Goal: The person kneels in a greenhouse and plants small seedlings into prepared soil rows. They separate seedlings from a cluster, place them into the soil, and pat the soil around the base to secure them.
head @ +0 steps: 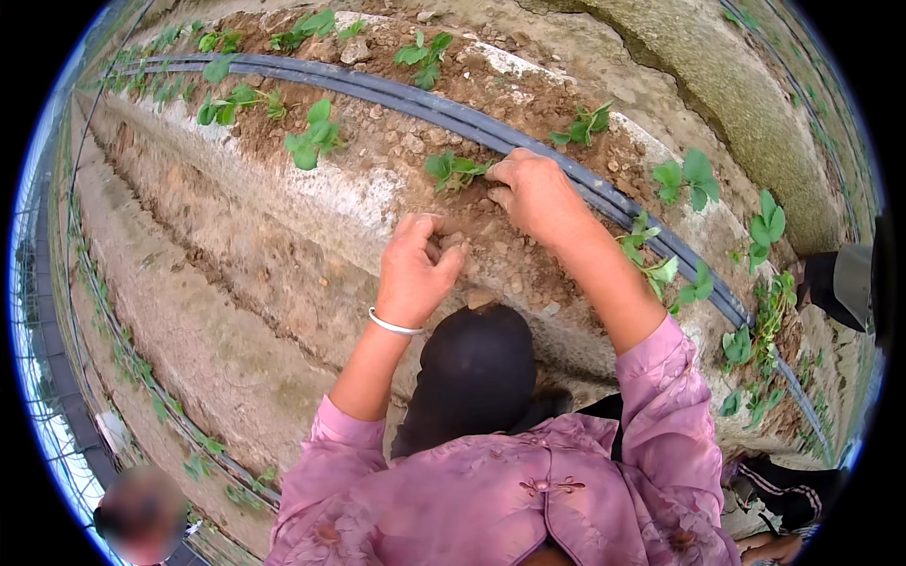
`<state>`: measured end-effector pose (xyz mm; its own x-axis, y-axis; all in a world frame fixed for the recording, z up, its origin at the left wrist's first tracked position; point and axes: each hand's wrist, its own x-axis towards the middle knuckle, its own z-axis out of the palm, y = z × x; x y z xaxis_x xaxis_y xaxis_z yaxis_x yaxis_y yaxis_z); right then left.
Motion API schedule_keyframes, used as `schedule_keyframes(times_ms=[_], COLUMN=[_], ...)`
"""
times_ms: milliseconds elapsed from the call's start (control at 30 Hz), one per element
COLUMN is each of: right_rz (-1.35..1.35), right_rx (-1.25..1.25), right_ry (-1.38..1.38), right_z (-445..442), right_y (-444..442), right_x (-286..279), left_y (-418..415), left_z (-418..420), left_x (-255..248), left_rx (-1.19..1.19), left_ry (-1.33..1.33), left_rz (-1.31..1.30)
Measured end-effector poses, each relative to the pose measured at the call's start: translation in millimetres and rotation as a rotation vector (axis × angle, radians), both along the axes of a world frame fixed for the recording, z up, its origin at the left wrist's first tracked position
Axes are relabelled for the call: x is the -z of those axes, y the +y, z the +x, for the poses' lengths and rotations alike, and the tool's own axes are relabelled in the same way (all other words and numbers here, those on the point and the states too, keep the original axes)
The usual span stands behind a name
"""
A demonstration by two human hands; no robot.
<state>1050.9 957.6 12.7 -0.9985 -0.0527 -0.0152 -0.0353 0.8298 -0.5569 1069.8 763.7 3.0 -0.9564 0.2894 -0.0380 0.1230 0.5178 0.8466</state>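
Observation:
My right hand (531, 191) reaches to the soil beside a small strawberry-like plant (453, 170), its fingertips at the plant's right side, close to the drip hoses (425, 105). Whether the fingers hold a stem or soil is hard to see. Nearer to me, my left hand (425, 262), with a white bracelet on the wrist, hovers over the bed's near edge with its fingers curled and thumb apart; no object shows in it. Loose brown soil (502, 240) lies between and below the hands.
Dark hoses run along the raised bed between rows of young plants (315, 134). My dark-clad knee (481, 361) is against the bed's near side. A bunch of plants (771, 311) lies at the right. Other people are at lower left (145, 513) and at the right edge (839, 283).

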Motion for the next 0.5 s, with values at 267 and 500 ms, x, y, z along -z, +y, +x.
schedule_keyframes(times_ms=[267,500], right_rz=[0.181,-0.047], right_rx=[-0.031,-0.026], right_ry=[-0.063,-0.158], right_z=[-13.9,-14.7], right_y=[-9.3,0.6], right_x=[17.2,0.9], left_y=[3.4,-9.0], left_z=[5.7,-2.6], left_x=[1.2,-8.4], left_rx=[0.012,-0.035], left_ry=[0.024,0.057], left_rz=[0.023,0.08])
